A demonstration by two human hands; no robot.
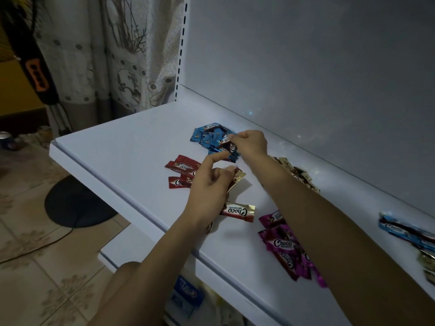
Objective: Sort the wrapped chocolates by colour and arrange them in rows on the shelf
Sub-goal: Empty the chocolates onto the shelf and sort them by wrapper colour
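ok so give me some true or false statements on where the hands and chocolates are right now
1. The right hand pinches a blue chocolate at the blue pile. True.
2. The red chocolates lie to the right of the purple chocolates. False: they lie to their left.
3. The left hand holds a gold-wrapped chocolate. True.
4. The purple chocolates sit on the floor. False: they lie on the white shelf.
5. Every blue wrapper is in that one pile. False: other blue chocolates lie at the far right.
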